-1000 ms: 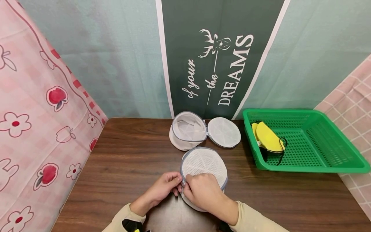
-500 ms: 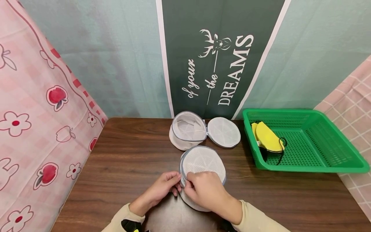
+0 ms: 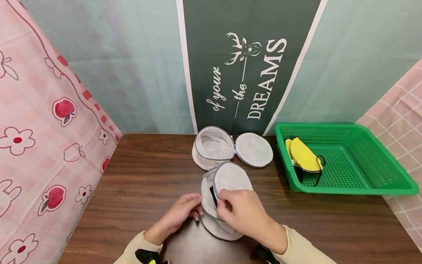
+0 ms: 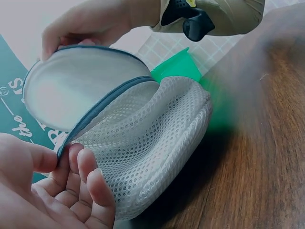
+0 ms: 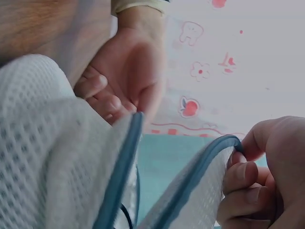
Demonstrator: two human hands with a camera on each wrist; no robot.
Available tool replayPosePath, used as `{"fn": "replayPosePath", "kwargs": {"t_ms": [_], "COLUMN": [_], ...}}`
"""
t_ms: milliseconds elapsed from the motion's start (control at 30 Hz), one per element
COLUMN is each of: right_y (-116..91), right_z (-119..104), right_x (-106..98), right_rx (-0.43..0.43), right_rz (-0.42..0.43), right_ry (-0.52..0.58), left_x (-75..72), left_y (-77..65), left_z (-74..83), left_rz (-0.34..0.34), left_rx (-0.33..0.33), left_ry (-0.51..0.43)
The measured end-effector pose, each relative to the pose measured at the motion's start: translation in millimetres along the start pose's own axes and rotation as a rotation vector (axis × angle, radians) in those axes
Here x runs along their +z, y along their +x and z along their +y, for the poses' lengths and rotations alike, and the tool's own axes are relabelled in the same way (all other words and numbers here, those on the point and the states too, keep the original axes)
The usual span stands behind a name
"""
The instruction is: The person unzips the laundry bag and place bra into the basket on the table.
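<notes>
A round white mesh laundry bag with a grey-blue zip edge stands on the table close to the person. My left hand pinches the rim of its opening, thumb against fingers, as the left wrist view shows. With my right hand I grip the edge of its round lid, which is raised and folded away to the right. Through the gap a black item shows inside; most of it is hidden. In the right wrist view a space separates the lid edge from the bag's rim.
Behind stands a second white mesh laundry bag, unzipped, its lid laid out to the right. A green plastic basket at the right holds a yellow cup-shaped item with black straps. Fabric hangings surround the brown table.
My right hand has pulled the lid up and to the right, opening a gap that reveals the black item. My left hand stays at the rim, shifted slightly left.
</notes>
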State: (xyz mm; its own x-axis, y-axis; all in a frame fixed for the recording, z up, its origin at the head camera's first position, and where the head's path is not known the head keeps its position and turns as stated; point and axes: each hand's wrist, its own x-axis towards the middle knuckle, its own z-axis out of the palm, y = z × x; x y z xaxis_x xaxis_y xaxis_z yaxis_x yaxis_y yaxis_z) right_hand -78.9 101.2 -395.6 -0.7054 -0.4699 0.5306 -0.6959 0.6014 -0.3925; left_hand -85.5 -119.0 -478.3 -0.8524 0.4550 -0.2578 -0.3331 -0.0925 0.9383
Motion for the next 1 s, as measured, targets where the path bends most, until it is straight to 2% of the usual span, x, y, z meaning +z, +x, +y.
{"fn": "replayPosePath", "kwargs": {"t_ms": [467, 833, 1000], "right_y": [0.0, -2.7, -5.0], "right_z": [10.3, 18.3, 25.1], "right_x": [-26.5, -44.6, -53.2], "right_rx": [0.008, 0.091, 0.111], "right_rz": [0.091, 0.064, 0.082], "right_ry": [0.089, 0.125, 0.129], "left_x": [-6.3, -12.0, -14.5], "left_y": [-4.5, -8.1, -9.8], "left_z": [4.8, 9.0, 9.7], "left_rz": [0.01, 0.017, 0.017], "left_rx": [0.018, 0.041, 0.054], "left_ry": [-0.001, -0.001, -0.008]}}
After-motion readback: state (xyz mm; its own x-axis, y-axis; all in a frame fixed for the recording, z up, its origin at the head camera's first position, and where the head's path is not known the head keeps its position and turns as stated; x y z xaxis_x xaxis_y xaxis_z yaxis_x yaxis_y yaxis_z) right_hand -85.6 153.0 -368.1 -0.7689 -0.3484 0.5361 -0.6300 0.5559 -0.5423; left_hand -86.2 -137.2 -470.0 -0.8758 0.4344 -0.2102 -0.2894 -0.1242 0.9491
